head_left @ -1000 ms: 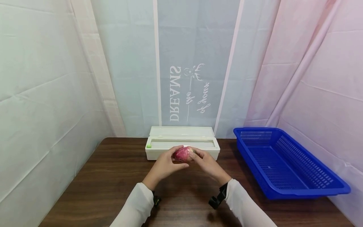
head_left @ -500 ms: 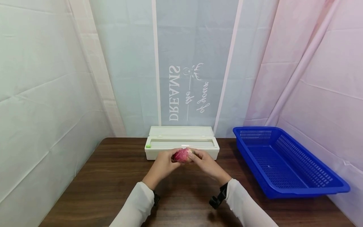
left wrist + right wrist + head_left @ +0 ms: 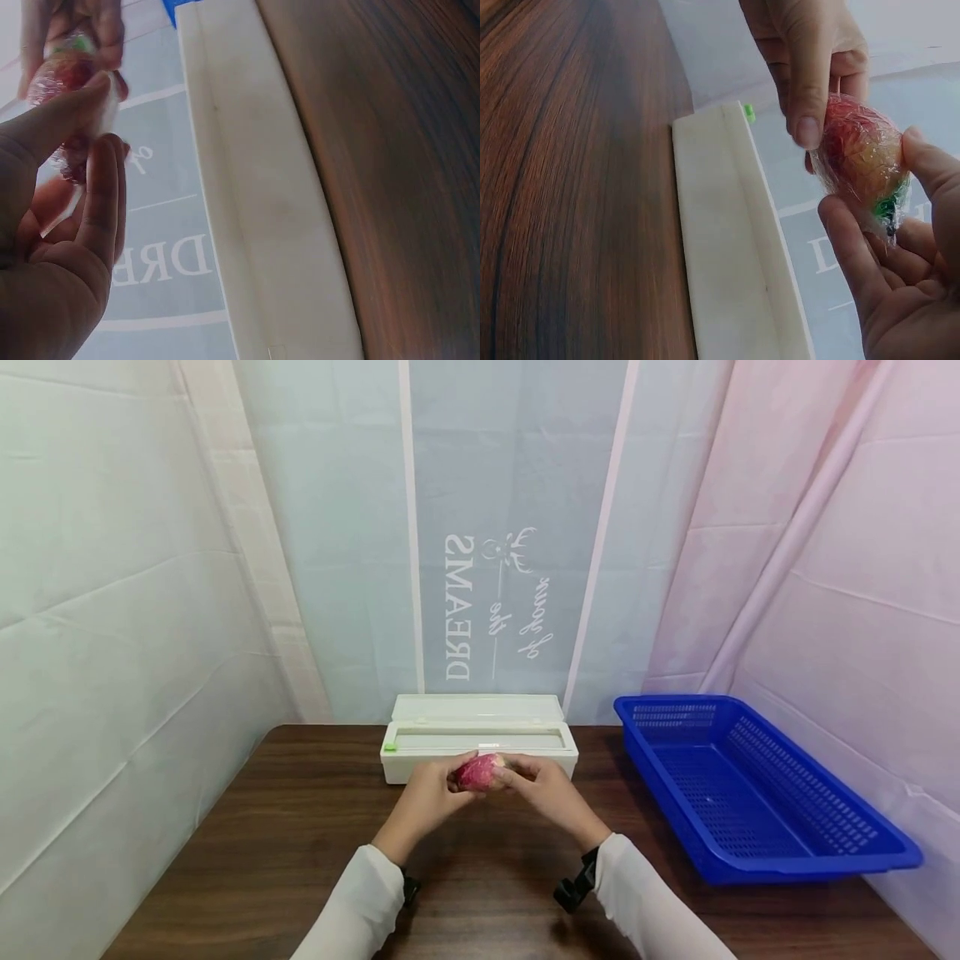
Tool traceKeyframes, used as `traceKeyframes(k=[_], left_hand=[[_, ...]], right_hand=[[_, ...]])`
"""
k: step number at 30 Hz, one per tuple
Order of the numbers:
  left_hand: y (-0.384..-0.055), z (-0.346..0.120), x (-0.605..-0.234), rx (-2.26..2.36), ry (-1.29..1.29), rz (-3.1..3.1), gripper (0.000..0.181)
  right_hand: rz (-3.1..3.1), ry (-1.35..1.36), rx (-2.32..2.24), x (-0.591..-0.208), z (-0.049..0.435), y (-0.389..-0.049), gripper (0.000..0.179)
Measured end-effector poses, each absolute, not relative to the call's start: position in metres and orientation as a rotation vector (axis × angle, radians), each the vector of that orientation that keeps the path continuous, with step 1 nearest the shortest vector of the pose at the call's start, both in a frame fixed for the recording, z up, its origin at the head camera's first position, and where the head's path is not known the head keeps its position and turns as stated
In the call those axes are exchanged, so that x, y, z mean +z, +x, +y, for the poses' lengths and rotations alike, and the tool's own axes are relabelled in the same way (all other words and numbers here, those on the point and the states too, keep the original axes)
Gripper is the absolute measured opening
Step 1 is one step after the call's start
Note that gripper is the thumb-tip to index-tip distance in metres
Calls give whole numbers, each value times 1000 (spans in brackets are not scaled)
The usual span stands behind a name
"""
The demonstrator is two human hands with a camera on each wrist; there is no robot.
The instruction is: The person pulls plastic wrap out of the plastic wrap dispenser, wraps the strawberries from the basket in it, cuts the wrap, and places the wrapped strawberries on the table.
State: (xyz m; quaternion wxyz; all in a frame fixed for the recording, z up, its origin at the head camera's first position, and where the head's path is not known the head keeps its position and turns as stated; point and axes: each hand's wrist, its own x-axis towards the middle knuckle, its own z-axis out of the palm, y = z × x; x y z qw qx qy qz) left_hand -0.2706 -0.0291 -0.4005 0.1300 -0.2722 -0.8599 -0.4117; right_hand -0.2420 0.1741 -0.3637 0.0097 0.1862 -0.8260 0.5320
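A red-and-yellow fruit point(image 3: 477, 772) with a green patch at one end is wrapped in shiny, crinkled cling film point(image 3: 859, 150). Both hands hold it up in front of the white dispenser box point(image 3: 396, 768). My left hand point(image 3: 429, 797) grips the red end between thumb and fingers. At the paler end, my right hand point(image 3: 551, 793) has its thumb and fingers around the fruit. In the right wrist view the film bunches into a loose tail near the green patch point(image 3: 887, 206), close to the right fingers. The fruit's underside is partly hidden by the fingers.
The dispenser box has its lid point(image 3: 477, 707) raised at the back and a green slider point(image 3: 390, 747) at its left. To the right, a blue plastic basket point(image 3: 772, 867) stands on the dark wooden table point(image 3: 300, 843). Pale cloth hangs around the table.
The left thumb has closed in from below onto the fruit. Both hands keep hold of the fruit, which has shifted slightly left and turned a little.
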Motion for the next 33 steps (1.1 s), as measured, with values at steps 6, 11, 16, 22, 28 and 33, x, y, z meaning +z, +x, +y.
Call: traceKeyframes(k=[6, 11, 16, 22, 28, 33], left_hand=[[-267, -30, -398, -1291, -761, -2451, 49], [-268, -32, -397, -1266, -745, -2436, 46], [-269, -35, -398, -1233, -709, -2454, 44], [-269, -39, -398, -1263, -724, -2445, 47], [-269, -42, -399, -1278, -757, -2464, 41], [-270, -46, -400, -1255, -781, -2473, 39]], right_hand=[[-2555, 491, 1572, -391, 185, -261, 43], [-2543, 454, 1424, -389, 184, -259, 44], [-2572, 505, 1433, -389, 183, -259, 47], [-2569, 534, 1435, -384, 184, -253, 43], [-2572, 617, 1442, -366, 182, -236, 38], [-2590, 678, 1363, -376, 186, -243, 41]])
